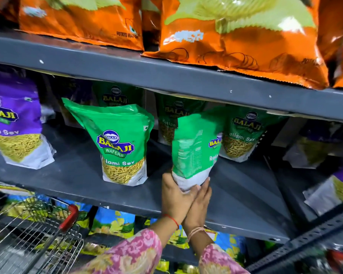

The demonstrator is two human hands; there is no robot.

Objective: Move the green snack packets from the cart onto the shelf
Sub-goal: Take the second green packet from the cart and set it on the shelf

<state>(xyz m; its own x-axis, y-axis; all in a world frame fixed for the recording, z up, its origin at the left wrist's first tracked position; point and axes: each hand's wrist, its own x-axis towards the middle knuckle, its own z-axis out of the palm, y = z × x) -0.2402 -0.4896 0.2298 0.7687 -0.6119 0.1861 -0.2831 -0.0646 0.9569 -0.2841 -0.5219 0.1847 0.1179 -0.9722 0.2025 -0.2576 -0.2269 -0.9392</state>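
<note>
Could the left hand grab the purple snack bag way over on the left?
Probably not right now. The left hand is busy holding the green snack packet with the right hand, though the grey metal shelf toward the purple snack bag looks open.

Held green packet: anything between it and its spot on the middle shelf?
Nothing visible. Both hands, left hand and right hand, grip the held green packet at its base, over bare shelf. The standing green packet sits to its left, another green packet behind right; neither blocks the open spot.
</note>
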